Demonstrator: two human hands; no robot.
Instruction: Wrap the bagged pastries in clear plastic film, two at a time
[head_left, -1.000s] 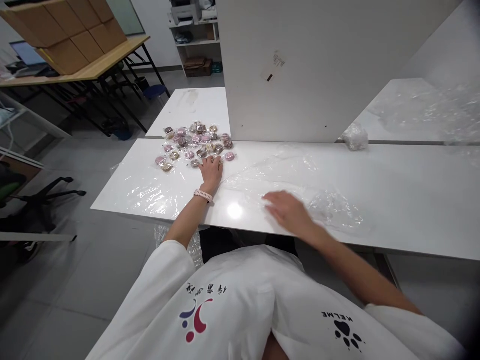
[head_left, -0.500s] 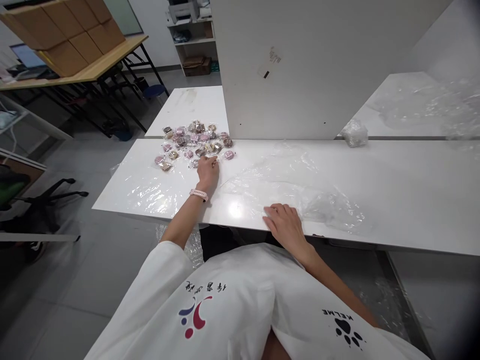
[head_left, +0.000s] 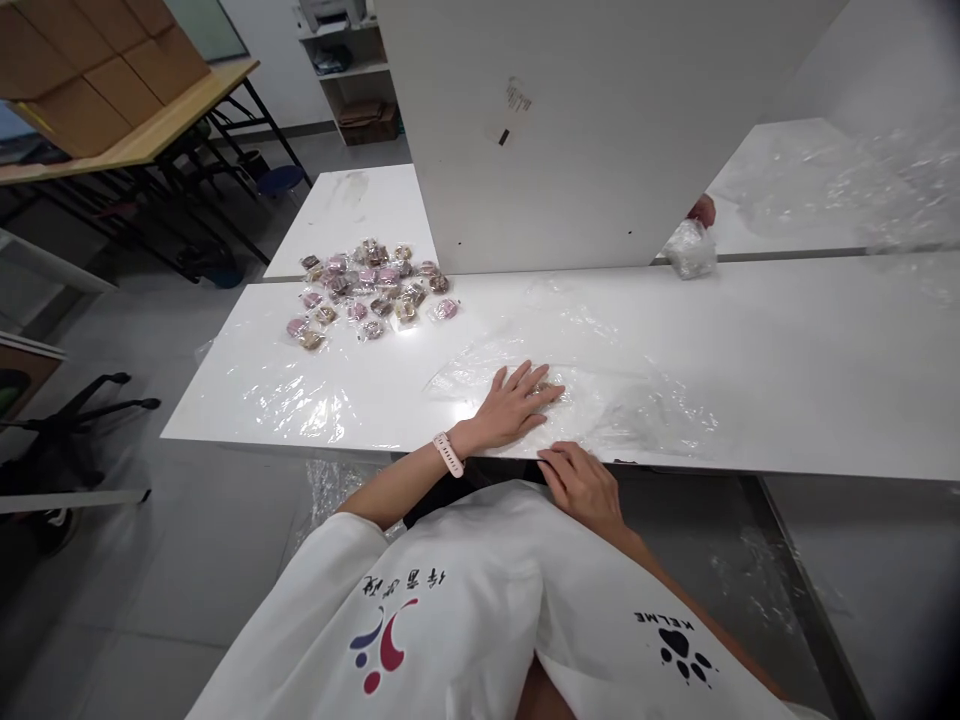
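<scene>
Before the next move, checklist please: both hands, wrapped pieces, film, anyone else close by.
1. Left hand open: ok, fingers spread over the clear film.
2. Wrapped piece at those fingers pinned firmly: cannot tell, partly covered.
3. Right hand empty: cannot tell, fingers curled at the front edge of the table.
4. Film smooth: not ok, wrinkled.
5. Cluster of wrapped pieces on the table: ok, to the left, apart from both hands.
6. Other person's hand clear of both hands: ok, over by the crumpled plastic bundle.
</scene>
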